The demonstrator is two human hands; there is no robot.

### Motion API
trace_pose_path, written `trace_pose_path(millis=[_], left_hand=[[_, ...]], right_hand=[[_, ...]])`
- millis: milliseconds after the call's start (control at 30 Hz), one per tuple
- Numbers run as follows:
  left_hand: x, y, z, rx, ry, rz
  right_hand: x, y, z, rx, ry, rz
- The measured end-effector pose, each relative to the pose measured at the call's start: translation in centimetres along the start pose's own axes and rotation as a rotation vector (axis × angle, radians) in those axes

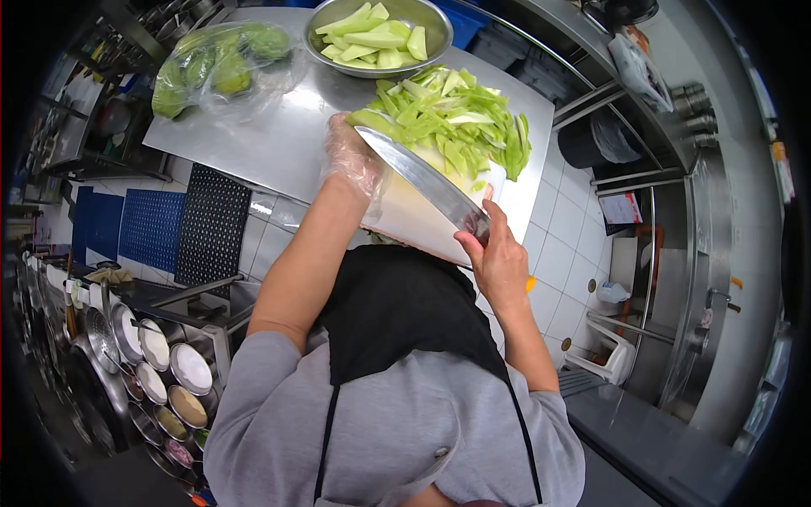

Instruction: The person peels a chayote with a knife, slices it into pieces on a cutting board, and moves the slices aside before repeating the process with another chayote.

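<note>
My right hand (500,253) grips a large kitchen knife (418,176) near the heel of the blade. The blade slants up and left over the white cutting board (414,221), its tip close to my left hand. In a clear plastic glove, my left hand (351,154) is closed on a pale green vegetable piece (377,124) at the board's upper left. Beyond the blade lies a heap of green peelings (460,118), spread over the board's far part. Behind it a metal bowl (372,71) holds pale green wedges (372,38).
A clear plastic bag of whole green vegetables (221,68) lies on the steel table (279,127) at the left. Bowls of powders and seasonings (191,368) stand at lower left. A black bin (596,139) and metal shelving are on the right.
</note>
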State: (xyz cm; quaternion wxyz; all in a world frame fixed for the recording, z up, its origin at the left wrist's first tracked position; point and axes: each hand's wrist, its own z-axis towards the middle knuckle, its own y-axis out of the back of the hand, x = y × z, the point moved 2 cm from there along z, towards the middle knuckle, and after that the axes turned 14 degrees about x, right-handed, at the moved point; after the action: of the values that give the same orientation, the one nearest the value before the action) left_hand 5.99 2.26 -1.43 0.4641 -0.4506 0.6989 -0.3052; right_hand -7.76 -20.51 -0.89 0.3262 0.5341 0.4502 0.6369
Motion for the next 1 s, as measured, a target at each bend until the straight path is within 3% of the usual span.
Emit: trace_pose_path(millis=[300, 600, 767, 833, 1000], left_hand=[[1.3, 3.7, 2.8, 0.231, 0.115, -0.058], [1.8, 2.1, 0.4, 0.058, 0.169, 0.135], [4.9, 1.9, -1.2, 0.142, 0.148, 0.185], [4.8, 1.4, -1.7, 0.113, 0.203, 0.236], [3.1, 0.9, -1.3, 0.074, 0.101, 0.211]], right_hand=[[0.0, -0.1, 0.2, 0.036, 0.001, 0.01], [0.4, -0.3, 0.6, 0.028, 0.012, 0.027], [-0.2, -0.6, 2.9, 0.08, -0.028, 0.209], [-0.8, -0.6, 2.6, 0.088, -0.063, 0.219], [-0.5, 0.2, 0.2, 0.149, -0.085, 0.206]])
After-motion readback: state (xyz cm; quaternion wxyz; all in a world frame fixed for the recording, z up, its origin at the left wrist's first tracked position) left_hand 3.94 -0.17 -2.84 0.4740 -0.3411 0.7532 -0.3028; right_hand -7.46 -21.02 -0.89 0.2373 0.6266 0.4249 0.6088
